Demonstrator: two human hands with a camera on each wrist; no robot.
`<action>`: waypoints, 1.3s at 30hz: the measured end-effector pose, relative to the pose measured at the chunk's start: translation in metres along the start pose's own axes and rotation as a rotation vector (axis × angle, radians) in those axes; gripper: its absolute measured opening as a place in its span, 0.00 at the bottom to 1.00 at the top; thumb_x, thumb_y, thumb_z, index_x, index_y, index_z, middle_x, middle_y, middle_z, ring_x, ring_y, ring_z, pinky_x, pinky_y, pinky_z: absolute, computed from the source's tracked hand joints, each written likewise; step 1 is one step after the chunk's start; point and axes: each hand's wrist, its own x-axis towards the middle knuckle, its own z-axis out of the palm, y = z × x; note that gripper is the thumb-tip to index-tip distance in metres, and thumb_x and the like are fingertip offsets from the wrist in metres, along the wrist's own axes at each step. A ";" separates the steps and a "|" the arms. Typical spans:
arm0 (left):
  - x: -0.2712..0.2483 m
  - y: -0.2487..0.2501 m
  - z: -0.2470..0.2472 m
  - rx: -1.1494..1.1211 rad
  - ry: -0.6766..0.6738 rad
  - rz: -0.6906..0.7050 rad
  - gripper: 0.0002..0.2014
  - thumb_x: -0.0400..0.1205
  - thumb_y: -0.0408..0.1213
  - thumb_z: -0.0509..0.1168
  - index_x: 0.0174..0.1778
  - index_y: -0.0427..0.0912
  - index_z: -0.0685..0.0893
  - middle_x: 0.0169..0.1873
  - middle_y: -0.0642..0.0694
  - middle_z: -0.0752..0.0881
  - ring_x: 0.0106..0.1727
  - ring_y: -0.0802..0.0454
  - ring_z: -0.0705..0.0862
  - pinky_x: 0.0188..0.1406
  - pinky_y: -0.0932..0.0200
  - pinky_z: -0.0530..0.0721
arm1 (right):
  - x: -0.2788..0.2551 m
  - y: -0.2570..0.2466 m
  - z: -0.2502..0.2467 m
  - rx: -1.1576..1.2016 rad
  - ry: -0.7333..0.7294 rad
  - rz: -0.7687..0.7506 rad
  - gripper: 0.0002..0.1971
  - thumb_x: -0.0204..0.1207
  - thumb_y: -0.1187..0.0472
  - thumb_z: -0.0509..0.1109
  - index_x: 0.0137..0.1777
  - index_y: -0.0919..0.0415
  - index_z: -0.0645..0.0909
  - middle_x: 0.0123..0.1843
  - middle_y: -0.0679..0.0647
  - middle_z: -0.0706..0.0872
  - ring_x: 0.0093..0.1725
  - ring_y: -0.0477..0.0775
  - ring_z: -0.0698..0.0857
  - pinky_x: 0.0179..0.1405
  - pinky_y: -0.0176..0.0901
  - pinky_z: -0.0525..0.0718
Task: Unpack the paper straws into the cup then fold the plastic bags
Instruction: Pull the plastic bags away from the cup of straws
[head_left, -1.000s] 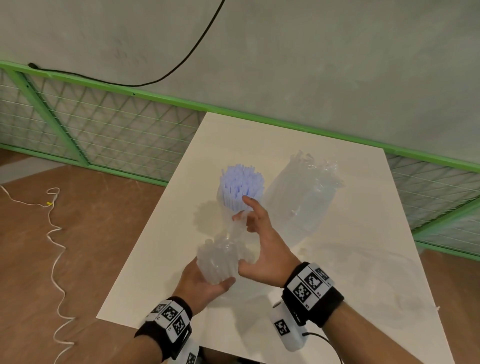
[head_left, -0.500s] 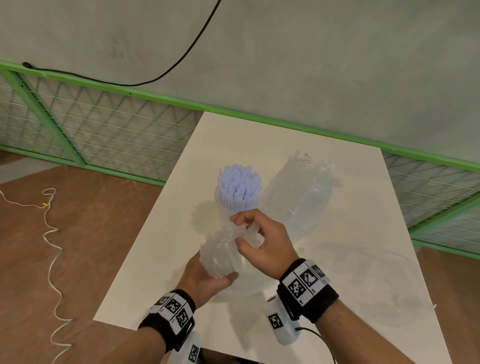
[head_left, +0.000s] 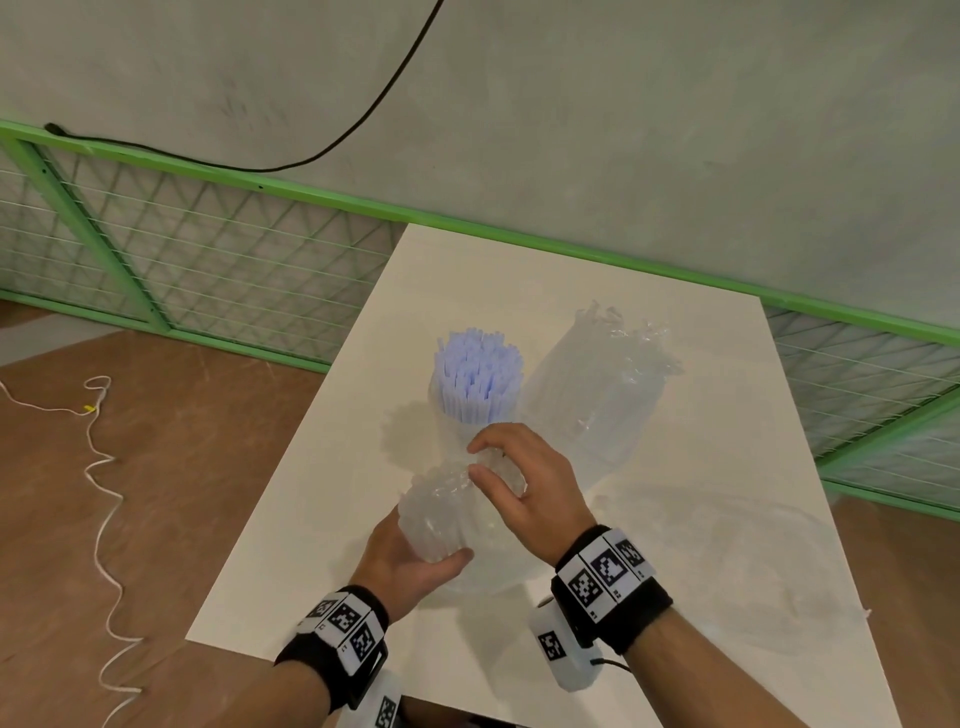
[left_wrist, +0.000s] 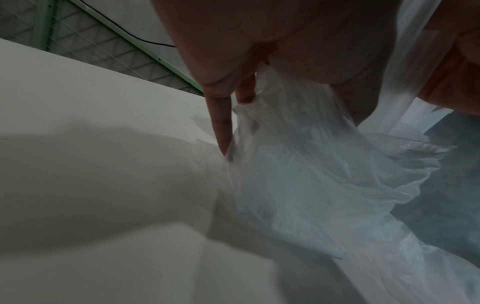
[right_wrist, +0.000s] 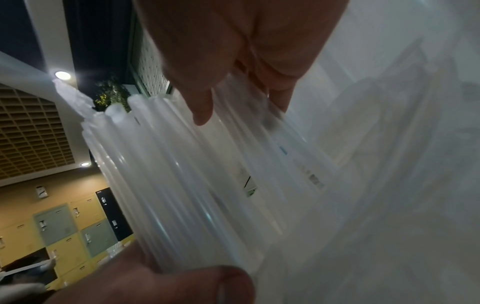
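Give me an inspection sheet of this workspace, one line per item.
Surface: white table, bare near edge.
Job's things: cup full of straws; straw pack held above the table; second bagged bundle right of the cup.
Clutter: flat clear bag on the right.
Hands: left hand grips the pack's base; right hand pinches its top.
Cables: black cable on the wall; white cord on the floor.
Surroundings: green mesh fence, grey wall.

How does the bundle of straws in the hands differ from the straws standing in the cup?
The clear-wrapped bundle of white straws is still inside its plastic bag, while the bluish-white straws in the clear cup are unpacked. The bundle is tilted, in the grip of the left hand and right hand; the cup straws stand upright, untouched, on the white table. Both are dense bunches.
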 end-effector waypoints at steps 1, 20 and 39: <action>0.000 0.000 0.000 -0.001 0.002 -0.003 0.28 0.65 0.42 0.83 0.60 0.54 0.81 0.49 0.53 0.89 0.51 0.63 0.87 0.51 0.66 0.84 | 0.000 0.000 -0.001 0.001 -0.002 0.007 0.08 0.79 0.62 0.73 0.58 0.58 0.84 0.55 0.42 0.85 0.56 0.32 0.80 0.57 0.24 0.73; 0.001 -0.005 0.001 -0.016 -0.010 -0.028 0.31 0.63 0.47 0.83 0.62 0.53 0.81 0.50 0.54 0.90 0.51 0.63 0.88 0.54 0.62 0.85 | 0.001 0.001 -0.004 -0.031 0.126 -0.021 0.09 0.79 0.68 0.72 0.56 0.58 0.86 0.49 0.45 0.89 0.50 0.36 0.85 0.53 0.26 0.78; 0.003 -0.004 -0.001 0.007 -0.019 -0.036 0.32 0.61 0.50 0.82 0.61 0.55 0.81 0.50 0.53 0.90 0.53 0.58 0.88 0.58 0.56 0.85 | 0.043 -0.053 -0.114 0.207 0.572 -0.052 0.12 0.76 0.68 0.76 0.58 0.65 0.83 0.50 0.60 0.91 0.48 0.63 0.91 0.52 0.64 0.88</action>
